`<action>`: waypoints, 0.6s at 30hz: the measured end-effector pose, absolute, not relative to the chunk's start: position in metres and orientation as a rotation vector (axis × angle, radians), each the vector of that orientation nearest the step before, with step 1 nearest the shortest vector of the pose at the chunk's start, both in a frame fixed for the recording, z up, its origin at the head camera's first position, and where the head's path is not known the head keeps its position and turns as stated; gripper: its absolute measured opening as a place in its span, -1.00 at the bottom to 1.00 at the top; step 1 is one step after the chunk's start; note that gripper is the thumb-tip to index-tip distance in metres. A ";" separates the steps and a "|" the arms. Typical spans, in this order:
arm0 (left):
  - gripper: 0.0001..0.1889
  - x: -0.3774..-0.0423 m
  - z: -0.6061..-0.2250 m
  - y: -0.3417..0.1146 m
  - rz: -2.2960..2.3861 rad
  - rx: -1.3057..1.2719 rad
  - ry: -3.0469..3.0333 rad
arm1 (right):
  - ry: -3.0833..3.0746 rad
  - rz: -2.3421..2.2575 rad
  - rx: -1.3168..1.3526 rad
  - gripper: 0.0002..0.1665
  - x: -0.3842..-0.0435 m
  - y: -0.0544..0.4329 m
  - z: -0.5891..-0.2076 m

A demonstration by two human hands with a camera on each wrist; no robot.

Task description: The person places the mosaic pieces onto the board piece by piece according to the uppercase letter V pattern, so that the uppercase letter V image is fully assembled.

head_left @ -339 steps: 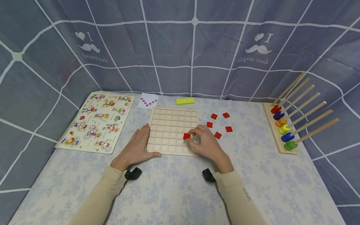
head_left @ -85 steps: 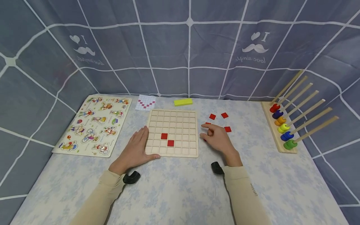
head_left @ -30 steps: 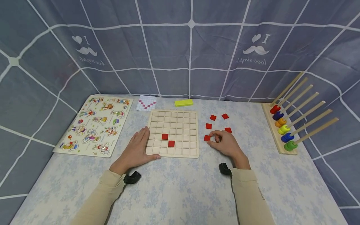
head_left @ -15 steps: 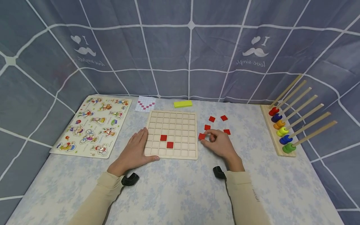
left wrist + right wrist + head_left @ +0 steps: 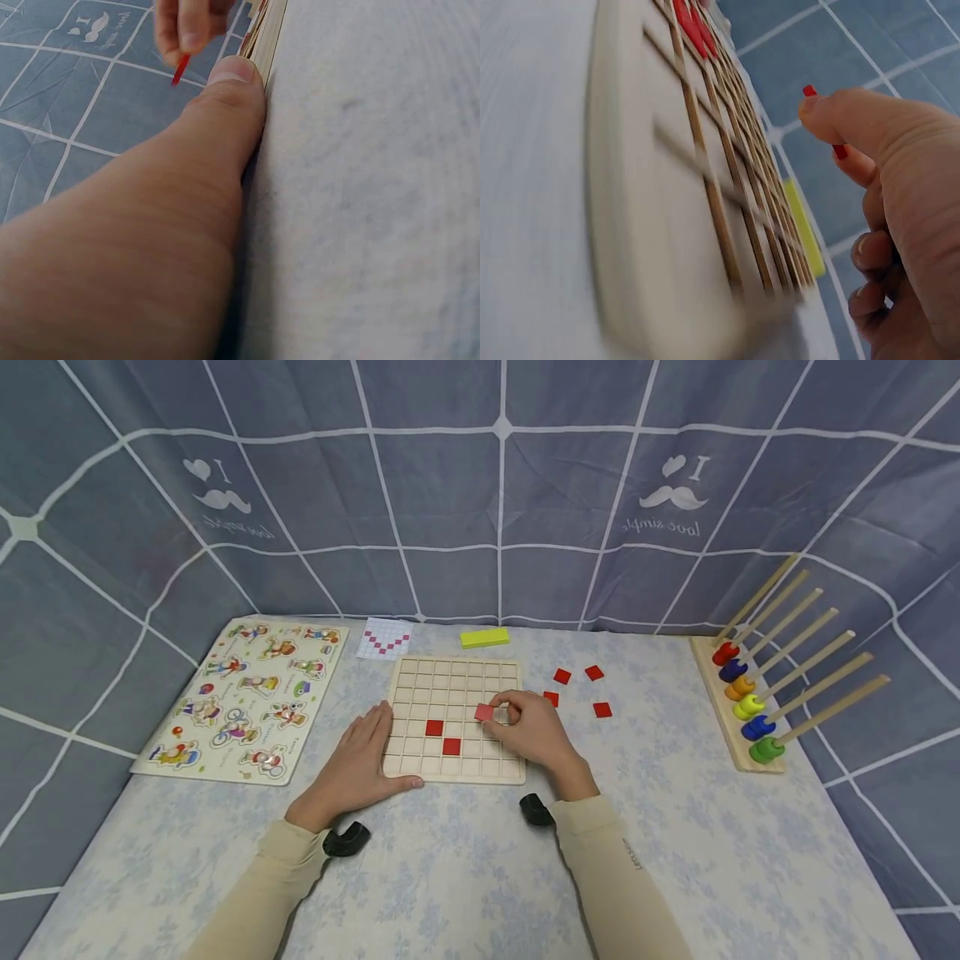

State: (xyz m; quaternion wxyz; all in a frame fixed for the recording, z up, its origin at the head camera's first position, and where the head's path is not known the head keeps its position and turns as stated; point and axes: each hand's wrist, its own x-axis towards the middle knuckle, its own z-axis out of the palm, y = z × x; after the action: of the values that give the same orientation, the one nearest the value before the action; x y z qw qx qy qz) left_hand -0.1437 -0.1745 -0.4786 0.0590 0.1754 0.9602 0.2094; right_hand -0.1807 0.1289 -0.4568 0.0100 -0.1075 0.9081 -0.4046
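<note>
A wooden grid board (image 5: 459,681) lies on the table in the head view. My left hand (image 5: 358,768) rests against its left side, fingers straight, with the thumb along the front edge. Between right thumb and fingertips, my right hand (image 5: 534,729) pinches a red square tile (image 5: 483,712). That tile is held over the right part of the board; the right wrist view shows the tile (image 5: 809,91) raised off the grid. Two red tiles, one (image 5: 434,727) and another (image 5: 451,747), sit in cells diagonal to each other. Several loose red tiles (image 5: 602,710) lie right of the board.
Behind the board are a pattern card (image 5: 384,639) with a pink V of squares and a yellow block (image 5: 484,638). A picture puzzle board (image 5: 251,693) lies at left. At right stands a wooden peg rack (image 5: 757,752) with coloured rings. A grey curtain (image 5: 450,485) hangs behind.
My right hand took the nearest loose red tile off the table and carried it left over the board. Earlier, two tiles came to lie in the grid. My left hand stays at the board.
</note>
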 end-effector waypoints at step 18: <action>0.38 -0.144 -0.479 -0.174 0.606 0.544 2.910 | 2.790 -1.090 -0.421 -0.67 -0.209 0.046 -0.455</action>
State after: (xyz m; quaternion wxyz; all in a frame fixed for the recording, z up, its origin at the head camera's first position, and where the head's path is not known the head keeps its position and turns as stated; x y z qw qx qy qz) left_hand -0.1444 -0.1743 -0.4788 0.0599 0.1798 0.9613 0.2001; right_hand -0.2090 0.0458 -0.4551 0.0585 -0.1389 0.9208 -0.3598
